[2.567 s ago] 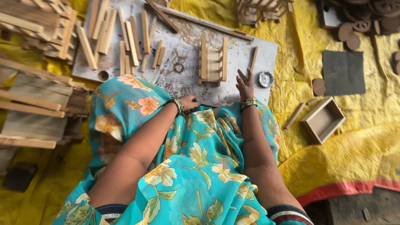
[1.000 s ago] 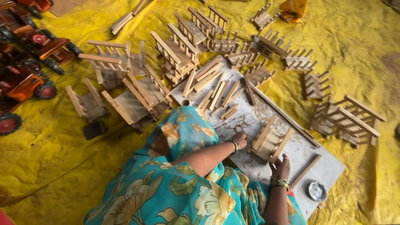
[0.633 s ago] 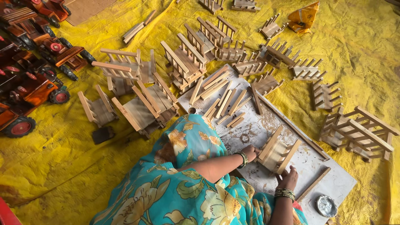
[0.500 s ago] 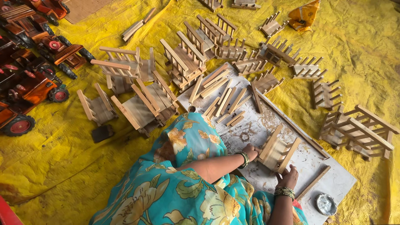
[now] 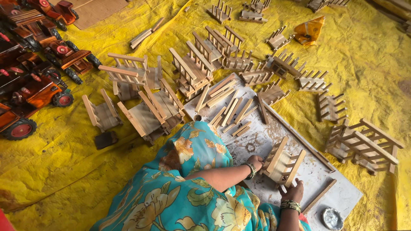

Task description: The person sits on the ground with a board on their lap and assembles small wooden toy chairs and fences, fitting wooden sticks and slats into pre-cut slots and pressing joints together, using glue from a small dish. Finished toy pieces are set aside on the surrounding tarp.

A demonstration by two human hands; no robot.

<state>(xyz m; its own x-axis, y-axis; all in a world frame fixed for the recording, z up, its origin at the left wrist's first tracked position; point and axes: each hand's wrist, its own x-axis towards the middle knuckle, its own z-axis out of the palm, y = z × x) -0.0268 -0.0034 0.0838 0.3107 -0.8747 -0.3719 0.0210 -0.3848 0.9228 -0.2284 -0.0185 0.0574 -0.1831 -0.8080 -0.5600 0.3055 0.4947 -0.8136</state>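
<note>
Head view is looking down on a small wooden slatted frame (image 5: 281,164) that is lying on a grey, glue-stained work board (image 5: 314,173), near the board's lower right corner and just in from its near edge. The frame's 2 long rails are running diagonally — from the near edge up and away toward the board's right edge — with short cross slats between them. Both hands are bracketing it: the left hand (image 5: 255,162) is pressing its closed fingers against the frame's left end, touching the wood, while the right hand (image 5: 293,191) is sitting just below the frame at the near edge, fingertips reaching its lower rail. Whether the right hand is truly clamping the rail or only touching it, I cannot tell. The left hand is the nearer of the 2 to the frame's body.

Loose wooden sticks (image 5: 230,110) are lying in a fan across the board's far left corner, well apart from the hands, and a small round metal tin (image 5: 332,218) is sitting by the board's lower right corner. Beyond the board, finished wooden frames (image 5: 367,143) are resting on the yellow tarp (image 5: 64,171) — and red and brown toy tractors (image 5: 32,92) are standing along its left edge.
</note>
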